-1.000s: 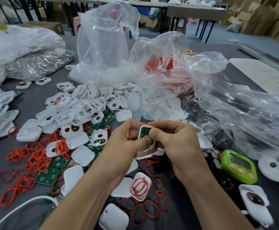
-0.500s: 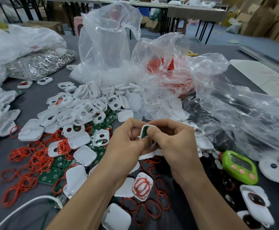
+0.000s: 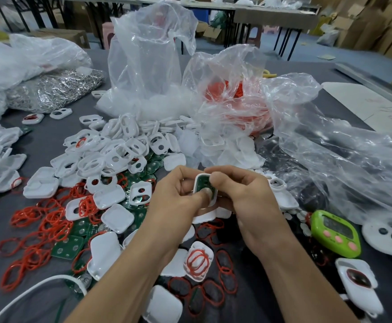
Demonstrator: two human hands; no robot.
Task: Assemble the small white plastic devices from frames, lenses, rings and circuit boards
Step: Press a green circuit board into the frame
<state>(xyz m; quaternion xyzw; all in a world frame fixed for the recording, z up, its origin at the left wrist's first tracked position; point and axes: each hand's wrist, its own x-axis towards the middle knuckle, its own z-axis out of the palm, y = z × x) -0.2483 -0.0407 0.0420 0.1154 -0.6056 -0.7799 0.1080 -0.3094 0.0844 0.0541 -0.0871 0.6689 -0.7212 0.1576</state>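
Both hands hold one small white frame [image 3: 211, 201] with a green circuit board [image 3: 201, 184] seated in it, above the table's middle. My left hand [image 3: 178, 194] grips its left side and its thumb presses on the board. My right hand [image 3: 241, 194] pinches the top and right side. A heap of white frames [image 3: 111, 157] lies to the left, with red rings [image 3: 43, 224] and loose green boards [image 3: 68, 248] scattered in front of it. White back shells [image 3: 117, 217] lie among them.
Clear plastic bags [image 3: 148, 66] of white and red parts stand behind the hands, and another bag [image 3: 341, 155] spreads right. A green timer [image 3: 334, 233] and an assembled device [image 3: 358, 283] lie at the right. A white cable [image 3: 34, 290] curves at lower left.
The frame has turned in my hands from edge-on back toward me, showing the green board. My left thumb now presses on the board's lower part.
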